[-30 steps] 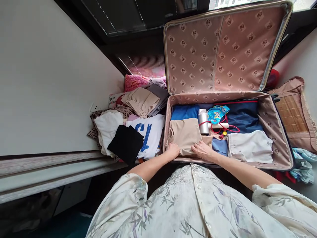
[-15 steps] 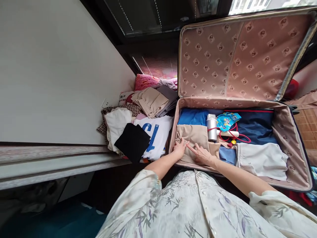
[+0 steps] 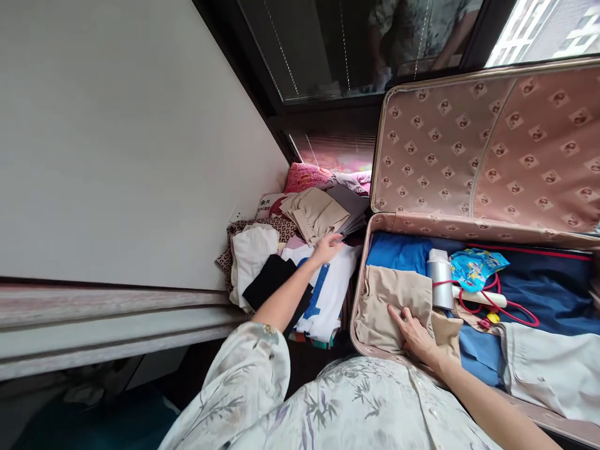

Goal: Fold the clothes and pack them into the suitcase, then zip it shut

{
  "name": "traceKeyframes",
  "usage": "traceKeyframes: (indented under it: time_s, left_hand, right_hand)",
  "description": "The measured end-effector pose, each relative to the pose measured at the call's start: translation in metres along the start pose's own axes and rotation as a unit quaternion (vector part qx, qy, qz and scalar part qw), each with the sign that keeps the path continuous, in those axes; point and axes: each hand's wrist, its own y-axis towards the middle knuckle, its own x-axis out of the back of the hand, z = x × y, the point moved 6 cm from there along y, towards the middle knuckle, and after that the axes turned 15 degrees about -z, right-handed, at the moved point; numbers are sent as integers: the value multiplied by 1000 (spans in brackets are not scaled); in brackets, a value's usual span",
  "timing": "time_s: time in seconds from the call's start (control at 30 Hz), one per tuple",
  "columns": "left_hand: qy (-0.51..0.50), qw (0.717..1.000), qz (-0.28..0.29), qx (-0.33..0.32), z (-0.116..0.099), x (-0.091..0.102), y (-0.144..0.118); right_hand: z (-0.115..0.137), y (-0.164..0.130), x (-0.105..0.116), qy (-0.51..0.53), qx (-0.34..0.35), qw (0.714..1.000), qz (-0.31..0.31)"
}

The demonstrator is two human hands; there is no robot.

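Head view, right hand (image 3: 415, 334) flat with fingers spread on folded beige garment (image 3: 394, 300) in the open suitcase's (image 3: 469, 156) near left corner, left hand (image 3: 328, 247) open, fingertips touching folded tan trousers (image 3: 314, 212) on the clothes pile beside it.

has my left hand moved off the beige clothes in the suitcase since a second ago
Yes. The left hand has left the beige garment and crossed the suitcase wall to the clothes pile outside.

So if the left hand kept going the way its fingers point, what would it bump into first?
Most likely the folded beige garment on the pile beside the suitcase. The left hand reaches over the white shirt with blue print, fingers aimed at that beige fold's edge; depth is hard to judge.
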Motion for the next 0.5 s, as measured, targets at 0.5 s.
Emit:
traceKeyframes:
  time_s: [0.5]
  left_hand:
    - [154, 987, -42, -17, 98, -6, 103]
  right_hand:
    - [7, 7, -1, -48, -43, 998, 9]
